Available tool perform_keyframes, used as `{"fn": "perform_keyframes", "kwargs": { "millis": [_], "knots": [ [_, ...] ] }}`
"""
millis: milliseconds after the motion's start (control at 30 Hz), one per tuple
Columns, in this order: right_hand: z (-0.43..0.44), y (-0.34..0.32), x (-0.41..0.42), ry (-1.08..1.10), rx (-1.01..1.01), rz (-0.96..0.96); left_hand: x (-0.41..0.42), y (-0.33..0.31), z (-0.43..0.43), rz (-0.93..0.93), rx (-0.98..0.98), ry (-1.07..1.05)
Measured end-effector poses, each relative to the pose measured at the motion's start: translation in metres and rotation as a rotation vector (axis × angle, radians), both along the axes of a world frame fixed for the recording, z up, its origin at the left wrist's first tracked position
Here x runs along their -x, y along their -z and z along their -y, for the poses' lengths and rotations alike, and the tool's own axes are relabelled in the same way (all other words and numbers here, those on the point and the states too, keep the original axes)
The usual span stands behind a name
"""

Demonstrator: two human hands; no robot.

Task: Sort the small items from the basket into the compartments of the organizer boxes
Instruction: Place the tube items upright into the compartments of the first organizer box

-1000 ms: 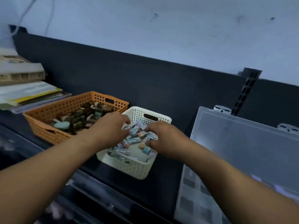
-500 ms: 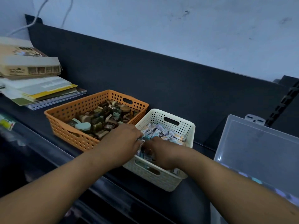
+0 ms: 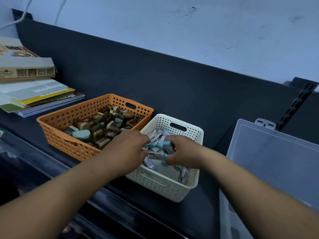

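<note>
At frame centre, the right hand grips teal-capped tubes inside the white basket. The left hand curls into the pile, its hold unclear. A clear organizer box stands open at right.

On your far left, a stack of booklets lies on the black counter, a flat cardboard box resting on top (its print too blurred to read). A white cable hangs down the pale wall; a slotted black rail stands on your right.
</note>
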State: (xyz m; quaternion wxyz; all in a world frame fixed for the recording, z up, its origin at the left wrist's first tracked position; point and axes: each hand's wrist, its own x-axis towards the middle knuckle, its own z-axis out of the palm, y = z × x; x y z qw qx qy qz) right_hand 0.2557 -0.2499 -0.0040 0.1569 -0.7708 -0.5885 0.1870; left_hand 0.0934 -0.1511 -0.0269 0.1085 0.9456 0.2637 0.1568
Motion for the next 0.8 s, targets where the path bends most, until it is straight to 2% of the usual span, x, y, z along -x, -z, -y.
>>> {"fn": "perform_keyframes", "kwargs": {
  "millis": [100,233,500,633,800],
  "knots": [
    [0.012,-0.012,-0.007,0.075,-0.073,-0.264,-0.007,-0.011,0.009,0.069,0.104,0.005],
    [0.028,-0.021,-0.013,0.110,-0.156,-0.505,-0.022,-0.023,0.018,0.146,0.472,0.050],
    [0.084,-0.042,-0.036,0.242,-0.295,-0.627,-0.052,-0.045,0.051,0.374,0.754,0.059],
    [0.128,-0.050,-0.062,0.345,-0.384,-0.756,-0.076,-0.057,0.079,0.429,0.774,0.100],
    [0.193,-0.058,-0.086,0.487,-0.449,-0.753,-0.111,-0.064,0.123,0.408,0.779,0.217]
  ]
}}
